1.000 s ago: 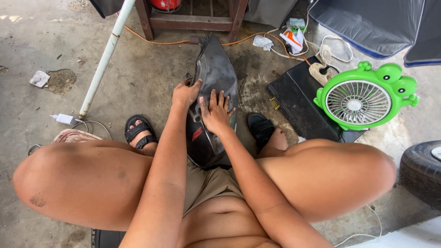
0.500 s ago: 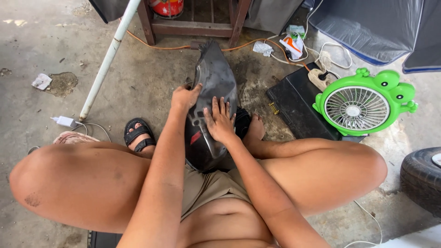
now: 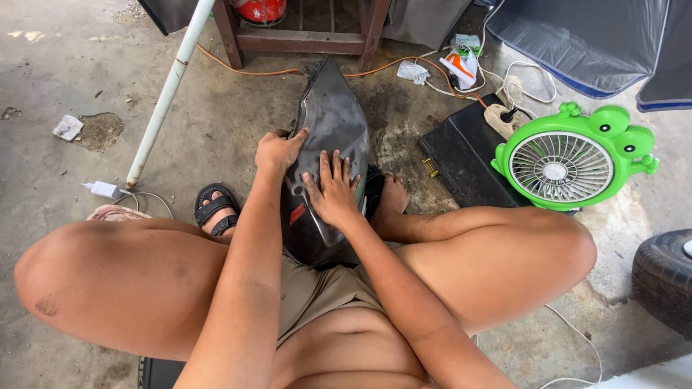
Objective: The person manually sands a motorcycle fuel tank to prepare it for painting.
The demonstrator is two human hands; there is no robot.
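A long black glossy body panel [image 3: 333, 122] stands tilted between my knees, its far end resting on the concrete floor. My left hand [image 3: 279, 150] curls over the panel's left edge and grips it. My right hand [image 3: 331, 189] lies flat on the panel's face with the fingers spread, just above a small red patch [image 3: 297, 214] on the panel. I sit low with both knees wide apart and sandals on my feet.
A green frog-shaped fan [image 3: 566, 162] stands at the right beside a black case [image 3: 461, 148] and a power strip [image 3: 502, 119]. A white pole [image 3: 167, 90] leans at the left. A tyre [image 3: 663, 277] sits at the far right; a wooden table frame [image 3: 303, 36] is behind.
The panel has tipped more upright and shifted slightly left. My right hand has slid down its face and spread flat. My left hand keeps its hold on the edge.
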